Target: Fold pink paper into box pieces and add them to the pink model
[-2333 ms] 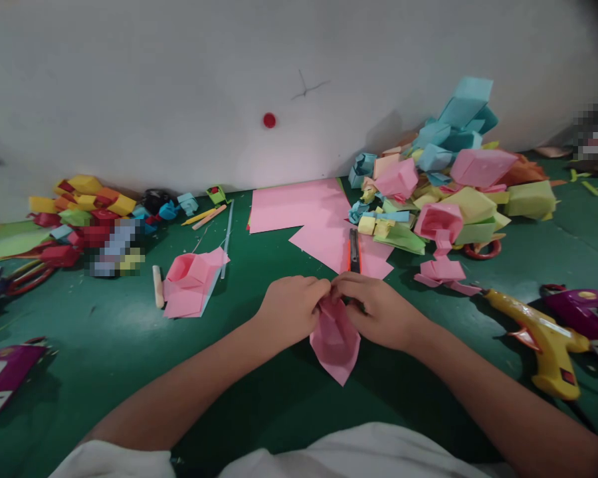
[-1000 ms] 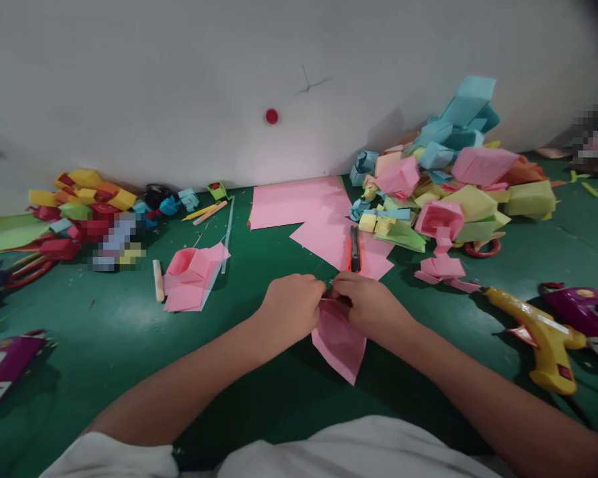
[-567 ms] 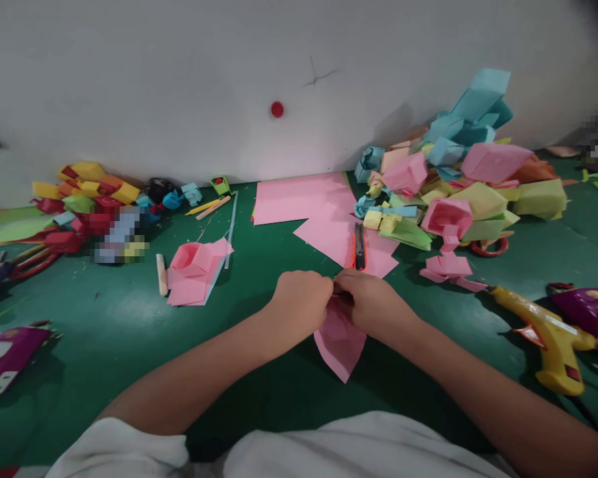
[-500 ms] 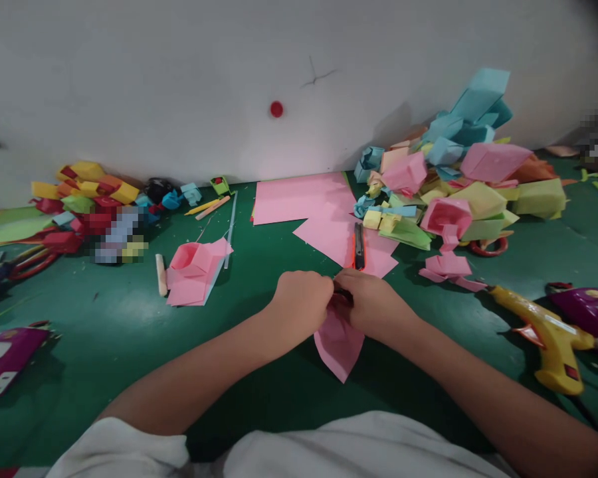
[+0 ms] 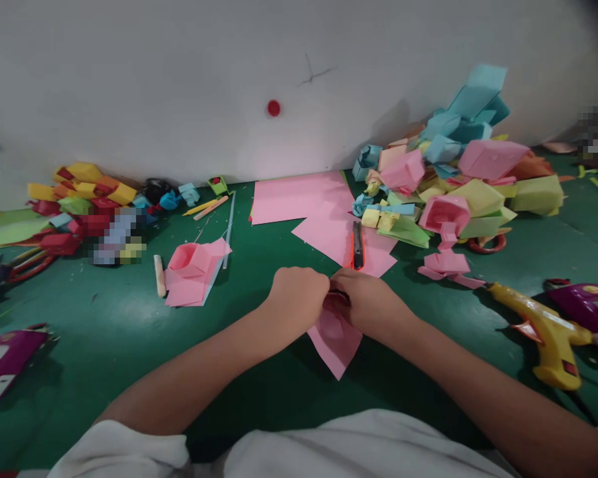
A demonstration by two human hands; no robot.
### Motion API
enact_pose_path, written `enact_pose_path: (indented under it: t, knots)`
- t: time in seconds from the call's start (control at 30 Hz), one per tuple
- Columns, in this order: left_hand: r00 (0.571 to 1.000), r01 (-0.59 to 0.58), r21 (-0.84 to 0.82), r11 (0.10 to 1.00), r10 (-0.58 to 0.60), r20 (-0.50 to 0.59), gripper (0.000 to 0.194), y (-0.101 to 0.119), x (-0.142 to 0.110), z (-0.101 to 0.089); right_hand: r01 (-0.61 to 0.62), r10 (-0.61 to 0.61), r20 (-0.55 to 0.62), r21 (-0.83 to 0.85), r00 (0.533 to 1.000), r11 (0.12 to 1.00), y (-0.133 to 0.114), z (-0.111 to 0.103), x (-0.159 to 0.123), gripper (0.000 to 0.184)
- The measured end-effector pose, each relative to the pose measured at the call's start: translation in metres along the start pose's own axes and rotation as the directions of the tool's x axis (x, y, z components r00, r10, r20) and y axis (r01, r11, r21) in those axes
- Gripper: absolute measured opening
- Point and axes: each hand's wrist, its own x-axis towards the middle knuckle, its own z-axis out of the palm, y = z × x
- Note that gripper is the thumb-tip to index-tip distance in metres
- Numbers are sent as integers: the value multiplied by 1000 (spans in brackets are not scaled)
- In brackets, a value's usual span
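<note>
A piece of pink paper (image 5: pixel 337 345) hangs point-down between my two hands at the middle of the table. My left hand (image 5: pixel 301 299) is closed on its upper left edge, knuckles up. Close against it, my right hand (image 5: pixel 366 299) is closed on the upper right of the same paper. A small dark curved shape shows between the hands; whether it is an object or a shadow I cannot make out. Just beyond my fingers, an orange and black utility knife (image 5: pixel 357 245) lies on pink sheets (image 5: pixel 323 232).
Folded paper shapes (image 5: pixel 443 153) are heaped at the back right, with more (image 5: pixel 90 192) at the back left. A pink folded box (image 5: pixel 187 259) sits on paper to the left. A yellow glue gun (image 5: pixel 548 332) and a purple one (image 5: pixel 585 309) lie right; another purple tool (image 5: pixel 12 362) lies left.
My hands stay closed on the pink paper. Its lower part has spread slightly to the left and turned a little. The whole view has shifted slightly.
</note>
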Motion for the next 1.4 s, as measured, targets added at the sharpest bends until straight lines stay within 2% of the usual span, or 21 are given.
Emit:
enact_pose_path:
  t: [0.17, 0.4, 0.67, 0.83, 1.03, 1.1, 1.23, 1.4]
  knots:
    - [1000, -17, 12, 1000, 18, -16, 20, -3, -1, -1, -5, 6, 60, -25, 998, 1000, 0, -3, 2, 19]
    - [990, -138, 13, 990, 137, 19, 22, -4, -4, 1, 9, 0, 100, -92, 995, 996, -2, -9, -1, 24]
    - [994, -113, -16, 993, 113, -6, 23, -8, 3, 8, 32, -25, 95, -74, 995, 997, 0, -5, 1, 39]
    - [995, -93, -41, 995, 92, -33, 23, -9, 1, 9, 50, -43, 69, -92, 997, 995, 0, -8, -1, 38]
    - [994, -60, -99, 993, 51, -95, 26, -13, 2, 8, -52, 48, -23, -193, 999, 980, 0, -12, -3, 26]
    - [992, -61, -136, 989, 45, -118, 19, -15, 2, 7, -56, 54, -18, -167, 998, 984, 2, -10, -3, 25]
    - [984, -97, -209, 973, 63, -165, 24, -17, 0, 8, -92, 88, -37, -116, 995, 989, 2, -6, -3, 22]
    - [983, -123, -220, 968, 89, -159, 25, -17, -3, 7, -120, 117, -42, -85, 992, 989, 0, -7, -4, 24]
